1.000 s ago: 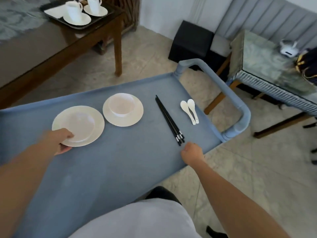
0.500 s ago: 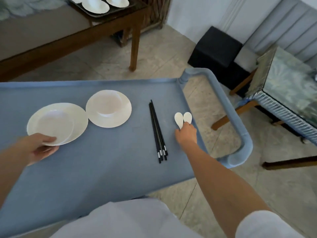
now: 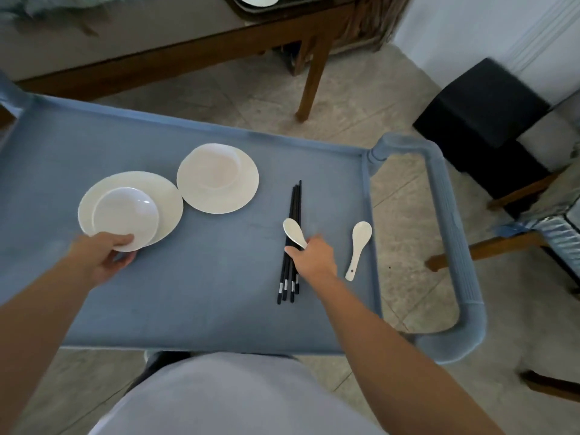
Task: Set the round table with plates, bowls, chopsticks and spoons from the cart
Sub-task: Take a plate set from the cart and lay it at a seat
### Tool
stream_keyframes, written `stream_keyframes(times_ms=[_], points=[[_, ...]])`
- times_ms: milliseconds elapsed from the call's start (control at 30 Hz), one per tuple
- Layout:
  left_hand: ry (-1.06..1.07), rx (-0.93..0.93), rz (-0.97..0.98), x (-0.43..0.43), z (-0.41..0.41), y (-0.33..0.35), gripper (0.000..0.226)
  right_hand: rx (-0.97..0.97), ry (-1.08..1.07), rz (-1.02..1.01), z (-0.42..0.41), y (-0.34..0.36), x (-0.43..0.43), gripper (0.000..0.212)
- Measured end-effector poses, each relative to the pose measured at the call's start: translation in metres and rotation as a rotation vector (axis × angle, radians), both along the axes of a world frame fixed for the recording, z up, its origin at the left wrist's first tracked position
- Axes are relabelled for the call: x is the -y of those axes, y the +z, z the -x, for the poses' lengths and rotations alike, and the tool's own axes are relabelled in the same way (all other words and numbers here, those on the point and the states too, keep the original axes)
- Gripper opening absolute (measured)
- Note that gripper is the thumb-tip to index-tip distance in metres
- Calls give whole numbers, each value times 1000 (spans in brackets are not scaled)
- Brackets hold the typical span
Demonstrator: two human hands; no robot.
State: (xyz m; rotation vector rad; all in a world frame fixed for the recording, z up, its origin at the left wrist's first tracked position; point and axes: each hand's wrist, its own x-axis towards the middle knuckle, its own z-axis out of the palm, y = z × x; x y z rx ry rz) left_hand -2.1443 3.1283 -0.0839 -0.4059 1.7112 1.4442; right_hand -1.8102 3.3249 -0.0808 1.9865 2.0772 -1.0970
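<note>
On the blue cart (image 3: 188, 293), my left hand (image 3: 103, 255) grips the near rim of a small white dish (image 3: 125, 218), tilted above a larger white plate (image 3: 163, 189). To the right a white bowl (image 3: 216, 166) sits on a second plate (image 3: 241, 199). Black chopsticks (image 3: 295, 199) lie bundled mid-cart. My right hand (image 3: 314, 259) holds a white spoon (image 3: 293, 229) by its handle and hovers over the chopsticks; whether its fingers touch them I cannot tell. A second spoon (image 3: 359, 246) lies by the cart's right edge.
The cart's tubular handle (image 3: 452, 230) juts right. A dark wooden table (image 3: 157, 58) stands behind the cart, with a tray of cups (image 3: 273, 1) at the top edge. A black stool (image 3: 480, 102) and a glass-topped table (image 3: 561, 221) are at the right.
My right hand took one spoon from the pair and moved left over the chopsticks. My left hand raised the small dish off the larger plate. The view swung left.
</note>
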Motion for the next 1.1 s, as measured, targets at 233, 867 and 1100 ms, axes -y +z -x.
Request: stream_keyframes(times_ms=[233, 867, 1100], points=[[29, -56, -29, 2, -21, -1, 36, 55, 43, 47, -1, 8, -11, 25], [38, -75, -64, 12, -17, -14, 42, -253, -99, 163, -13, 14, 2, 24], [-19, -16, -110, 20, -10, -11, 43, -851, -416, 506, 18, 34, 38, 23]])
